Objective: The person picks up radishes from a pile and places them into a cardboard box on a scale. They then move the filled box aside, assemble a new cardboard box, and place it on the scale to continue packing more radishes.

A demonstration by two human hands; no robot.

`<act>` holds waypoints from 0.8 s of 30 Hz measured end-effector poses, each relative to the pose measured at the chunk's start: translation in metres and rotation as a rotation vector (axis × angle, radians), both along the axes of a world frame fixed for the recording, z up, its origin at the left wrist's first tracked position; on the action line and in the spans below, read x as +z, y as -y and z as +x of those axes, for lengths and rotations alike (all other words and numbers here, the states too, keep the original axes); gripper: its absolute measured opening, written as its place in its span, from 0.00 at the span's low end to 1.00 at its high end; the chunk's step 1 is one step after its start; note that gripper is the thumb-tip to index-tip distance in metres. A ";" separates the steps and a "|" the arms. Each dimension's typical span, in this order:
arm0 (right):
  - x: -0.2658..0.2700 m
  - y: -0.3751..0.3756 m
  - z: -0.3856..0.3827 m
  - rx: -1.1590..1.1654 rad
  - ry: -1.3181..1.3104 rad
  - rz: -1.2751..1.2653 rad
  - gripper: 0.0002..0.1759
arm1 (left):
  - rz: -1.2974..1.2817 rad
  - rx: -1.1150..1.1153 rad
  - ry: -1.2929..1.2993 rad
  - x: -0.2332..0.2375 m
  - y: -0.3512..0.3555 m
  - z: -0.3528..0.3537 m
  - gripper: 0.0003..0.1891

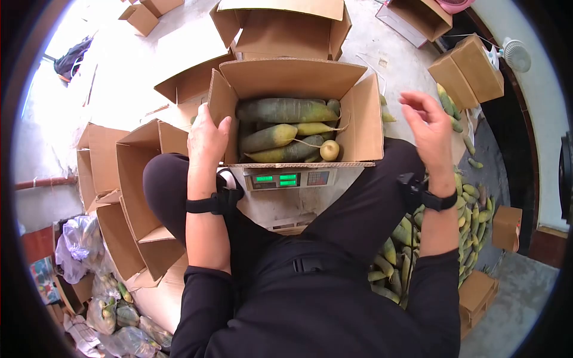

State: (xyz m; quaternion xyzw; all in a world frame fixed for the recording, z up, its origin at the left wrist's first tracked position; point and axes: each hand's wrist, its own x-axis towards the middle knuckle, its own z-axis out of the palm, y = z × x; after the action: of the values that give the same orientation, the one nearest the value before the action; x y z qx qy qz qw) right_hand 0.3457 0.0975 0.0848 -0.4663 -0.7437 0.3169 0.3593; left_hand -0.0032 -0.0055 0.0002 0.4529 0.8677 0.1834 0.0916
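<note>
An open cardboard box (363, 122) stands in front of me on a scale (290, 179) with lit green displays. Several green radishes (286, 111) lie inside it, one with its pale round end (329, 150) toward me. At the box's left wall is my left hand (208, 136), its thumb and fingers on either side of the cardboard edge. My right hand (427, 127) is raised to the right of the box, apart from it, with curled, separated fingers and nothing between them.
Empty cardboard boxes stand at the left (137, 197) and beyond the box (286, 33). A large pile of radishes (474, 224) lies at the right. Bagged radishes (127, 314) sit at the lower left. A small fan (516, 55) is at the upper right.
</note>
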 end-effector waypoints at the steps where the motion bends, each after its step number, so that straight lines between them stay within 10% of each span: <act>1: -0.006 0.002 0.016 -0.060 -0.027 -0.014 0.11 | 0.009 -0.015 -0.009 0.000 0.000 -0.001 0.29; 16: -0.192 0.103 0.184 -0.399 -0.025 -0.371 0.08 | 0.100 0.040 0.094 -0.008 0.006 -0.027 0.25; 24: -0.267 0.216 0.199 -0.294 0.515 -0.625 0.11 | 0.141 0.029 0.091 -0.020 0.005 -0.039 0.25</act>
State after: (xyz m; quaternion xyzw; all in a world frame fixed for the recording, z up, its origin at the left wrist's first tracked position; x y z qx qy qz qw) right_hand 0.5446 -0.1180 -0.1823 -0.7175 -0.6030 0.3458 0.0446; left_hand -0.0418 -0.0110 -0.0193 0.4366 0.8541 0.2657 0.0961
